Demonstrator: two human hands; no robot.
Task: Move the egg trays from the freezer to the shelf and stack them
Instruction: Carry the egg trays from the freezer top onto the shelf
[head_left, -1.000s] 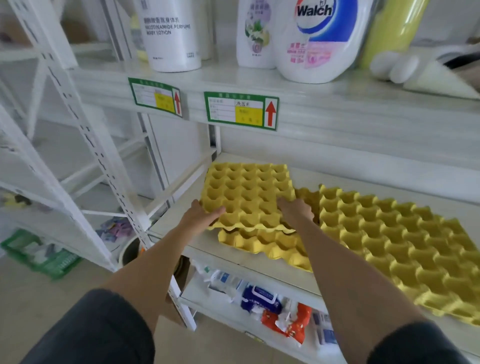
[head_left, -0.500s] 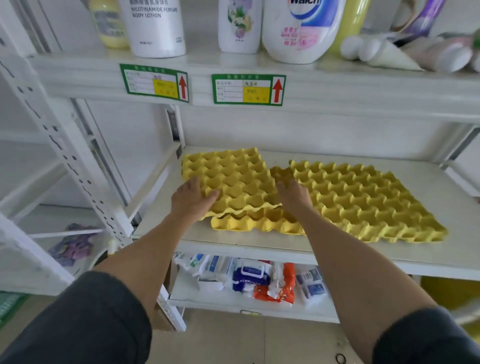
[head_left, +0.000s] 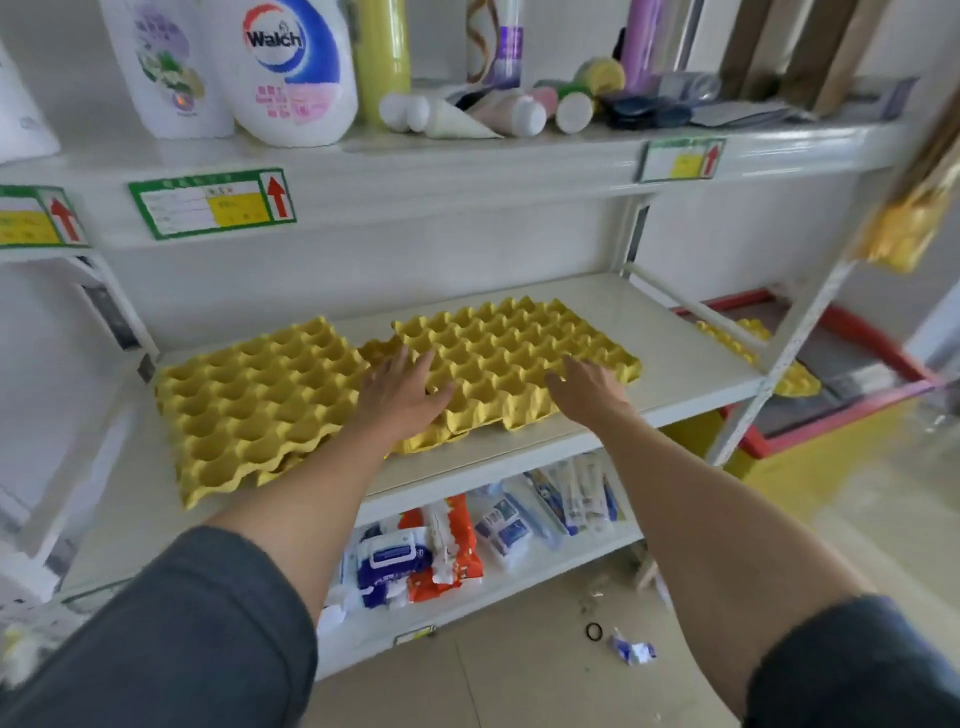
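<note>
Yellow egg trays lie on the white middle shelf (head_left: 675, 374). A stack of trays (head_left: 249, 400) sits at the left. A second tray (head_left: 509, 358) lies to its right, overlapping the stack's edge. My left hand (head_left: 402, 395) rests flat with spread fingers on the near left corner of the right tray. My right hand (head_left: 589, 387) hovers open at that tray's near right edge, fingers apart, holding nothing. More yellow trays (head_left: 748, 343) show in the red-rimmed freezer (head_left: 883, 364) at the far right.
Bottles and tubes crowd the top shelf, among them a Walch bottle (head_left: 291, 67). Packets of wipes (head_left: 415, 551) fill the lower shelf. A shelf upright (head_left: 779, 353) stands between shelf and freezer. A yellow bundle (head_left: 904, 228) hangs at the upper right. Litter lies on the floor.
Both hands have left the left stack and shifted right onto the right tray. My view has swung right, bringing the freezer into sight.
</note>
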